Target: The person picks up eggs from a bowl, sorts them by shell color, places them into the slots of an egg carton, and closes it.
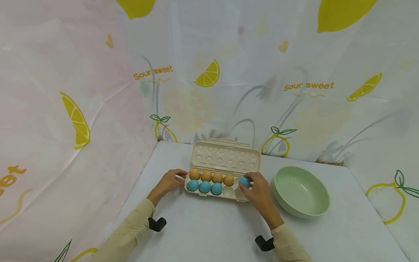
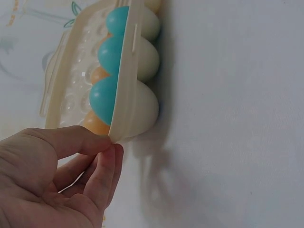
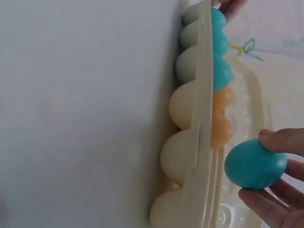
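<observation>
An open cream egg carton (image 1: 226, 163) lies on the table with its lid tipped back. Its back row holds several orange eggs (image 1: 206, 176), and three blue eggs (image 1: 204, 187) fill the left part of the front row. At the carton's left end, my left hand (image 1: 168, 183) pinches the rim between thumb and fingertips, clearest in the left wrist view. My right hand (image 1: 260, 191) holds another blue egg (image 3: 255, 164) between thumb and fingers, above the carton's right end. Bare cups (image 1: 228, 191) show in the front row, left of that hand.
A pale green bowl (image 1: 302, 191) stands on the white table (image 1: 203, 233), just right of my right hand. Behind and to the left rise sheets printed with lemons (image 1: 207, 74). A black wrist mount (image 1: 157, 224) sits on each forearm.
</observation>
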The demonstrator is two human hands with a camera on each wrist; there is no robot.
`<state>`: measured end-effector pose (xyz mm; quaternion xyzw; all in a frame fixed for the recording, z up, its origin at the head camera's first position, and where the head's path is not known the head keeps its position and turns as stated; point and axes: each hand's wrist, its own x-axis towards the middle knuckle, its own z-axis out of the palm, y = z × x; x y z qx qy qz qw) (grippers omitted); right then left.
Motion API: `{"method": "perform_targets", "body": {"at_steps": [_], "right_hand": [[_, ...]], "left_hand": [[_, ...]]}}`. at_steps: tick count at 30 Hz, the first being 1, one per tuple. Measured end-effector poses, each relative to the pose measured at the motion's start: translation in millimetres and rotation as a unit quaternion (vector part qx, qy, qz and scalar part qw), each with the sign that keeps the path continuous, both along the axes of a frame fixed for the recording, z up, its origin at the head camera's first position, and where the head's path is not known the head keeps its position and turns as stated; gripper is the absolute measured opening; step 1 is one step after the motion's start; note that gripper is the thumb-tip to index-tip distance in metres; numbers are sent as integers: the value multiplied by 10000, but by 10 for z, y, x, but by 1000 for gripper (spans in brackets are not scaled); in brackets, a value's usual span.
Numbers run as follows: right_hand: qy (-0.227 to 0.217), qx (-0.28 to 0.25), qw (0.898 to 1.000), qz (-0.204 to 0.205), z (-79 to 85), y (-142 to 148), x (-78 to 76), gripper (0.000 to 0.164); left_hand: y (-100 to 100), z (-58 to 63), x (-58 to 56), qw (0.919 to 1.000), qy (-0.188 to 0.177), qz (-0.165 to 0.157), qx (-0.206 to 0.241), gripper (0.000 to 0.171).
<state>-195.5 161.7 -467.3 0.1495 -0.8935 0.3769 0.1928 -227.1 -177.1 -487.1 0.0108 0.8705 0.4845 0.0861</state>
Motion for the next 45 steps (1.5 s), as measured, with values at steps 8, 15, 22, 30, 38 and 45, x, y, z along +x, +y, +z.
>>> {"method": "perform_targets", "body": {"at_steps": [8, 15, 22, 30, 38, 45], "right_hand": [[53, -239, 9993, 266, -153, -230, 6, 40], [-46, -347, 9988, 339, -255, -359, 21, 40], [-265, -377, 9985, 280, -310, -415, 30, 38], [-152, -271, 9990, 310, -368, -433, 25, 37], [-12, -19, 9999, 148, -393, -456, 23, 32], [-36, -29, 9997, 220, -349, -401, 19, 30]], "left_hand": [[3, 14, 5, 10000, 14, 59, 11, 36], [1, 3, 9, 9999, -62, 99, 112, 38], [3, -18, -10, 9999, -56, 107, 52, 37], [-4, -2, -3, 10000, -66, 46, -8, 37], [5, 35, 16, 10000, -31, 12, -6, 37], [-13, -7, 1, 9999, -71, 32, 78, 37]]}}
